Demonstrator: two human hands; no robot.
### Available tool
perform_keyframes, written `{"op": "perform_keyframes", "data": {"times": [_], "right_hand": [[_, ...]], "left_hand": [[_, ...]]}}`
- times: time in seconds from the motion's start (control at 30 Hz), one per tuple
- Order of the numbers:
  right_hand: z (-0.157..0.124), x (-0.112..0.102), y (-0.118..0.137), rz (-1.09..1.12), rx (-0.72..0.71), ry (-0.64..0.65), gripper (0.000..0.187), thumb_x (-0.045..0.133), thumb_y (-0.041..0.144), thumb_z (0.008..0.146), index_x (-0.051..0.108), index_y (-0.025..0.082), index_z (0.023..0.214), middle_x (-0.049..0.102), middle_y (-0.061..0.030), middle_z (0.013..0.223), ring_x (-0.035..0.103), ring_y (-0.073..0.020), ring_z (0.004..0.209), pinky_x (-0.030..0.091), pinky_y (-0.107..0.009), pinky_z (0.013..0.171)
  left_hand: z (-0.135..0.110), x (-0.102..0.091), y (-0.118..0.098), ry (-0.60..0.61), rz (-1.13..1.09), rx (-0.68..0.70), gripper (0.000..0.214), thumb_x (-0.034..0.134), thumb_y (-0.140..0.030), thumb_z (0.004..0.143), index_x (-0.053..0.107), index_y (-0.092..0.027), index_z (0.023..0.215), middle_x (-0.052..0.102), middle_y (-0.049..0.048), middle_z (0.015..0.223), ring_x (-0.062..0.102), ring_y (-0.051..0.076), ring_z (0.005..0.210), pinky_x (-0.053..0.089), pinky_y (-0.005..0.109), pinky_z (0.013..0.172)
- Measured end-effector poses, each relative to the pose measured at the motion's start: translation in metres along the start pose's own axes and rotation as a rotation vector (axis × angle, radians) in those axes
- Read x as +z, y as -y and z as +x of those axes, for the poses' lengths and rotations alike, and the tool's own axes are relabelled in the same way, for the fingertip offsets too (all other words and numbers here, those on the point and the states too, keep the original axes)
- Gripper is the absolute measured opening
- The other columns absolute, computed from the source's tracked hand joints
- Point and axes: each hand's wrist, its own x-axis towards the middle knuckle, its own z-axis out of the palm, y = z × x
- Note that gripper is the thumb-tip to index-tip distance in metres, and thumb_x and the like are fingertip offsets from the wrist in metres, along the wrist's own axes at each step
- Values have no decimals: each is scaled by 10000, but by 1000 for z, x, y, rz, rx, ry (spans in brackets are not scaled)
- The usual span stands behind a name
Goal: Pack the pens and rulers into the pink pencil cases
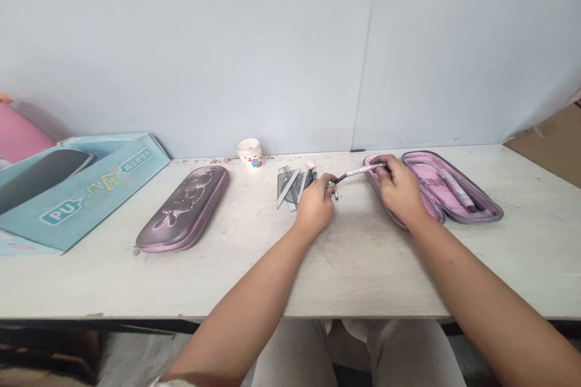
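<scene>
A slim pen, dark toward the left and pale toward the right, stretches between my hands above the table. The fingers of my left hand are closed at its dark end. My right hand pinches the pale end, over the left half of an open pencil case with a pink lining. Inside the right half lies a thick pale marker with a dark end. Just left of my left hand are clear rulers and dark pens, partly hidden by the hand. A small pink item sits behind them.
A closed dark pencil case with a pink edge lies to the left. Behind it stands a paper cup. A light-blue box holding a dark object is at far left, a cardboard box at far right. A wall rises behind the table.
</scene>
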Motion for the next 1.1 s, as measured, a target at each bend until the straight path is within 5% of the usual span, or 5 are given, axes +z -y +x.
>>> {"op": "perform_keyframes", "data": {"times": [0.23, 0.47, 0.67, 0.9, 1.1], "right_hand": [[1, -7, 4, -16, 43, 90, 254, 367, 295, 852, 559, 213, 997, 631, -19, 731, 567, -177, 690, 404, -281, 651], [2, -7, 3, -163, -130, 182, 239, 384, 241, 837, 591, 197, 948, 649, -74, 973, 573, -209, 901, 401, -303, 747], [-2, -10, 11, -115, 27, 301, 422, 329, 470, 876, 558, 200, 647, 537, -10, 545, 505, -157, 552, 338, -267, 543], [1, -8, 1, 193, -26, 240, 262, 502, 419, 807, 536, 206, 956, 605, -29, 914, 541, -153, 779, 396, -263, 673], [-1, -9, 5, 72, 138, 266, 376, 384, 491, 856, 477, 203, 633, 473, 25, 520, 445, -122, 521, 327, -261, 529]], "left_hand": [[1, -9, 1, -47, 84, 43, 359, 429, -95, 781, 499, -242, 1101, 628, 39, 835, 574, 197, 790, 405, 314, 777], [-3, -6, -1, 66, 152, 174, 392, 424, -95, 787, 499, -245, 1142, 630, 67, 903, 576, 215, 871, 414, 298, 765], [-1, -8, -1, 55, 160, 193, 383, 397, -81, 799, 444, -216, 1155, 643, 61, 891, 586, 199, 892, 417, 298, 808], [-1, -7, -3, 91, 182, 172, 323, 360, -105, 834, 412, -190, 1141, 624, 64, 954, 590, 167, 893, 433, 300, 808], [-1, -8, -2, 89, 213, 195, 311, 365, -102, 830, 426, -197, 1119, 622, 66, 980, 579, 172, 920, 437, 304, 810]]}}
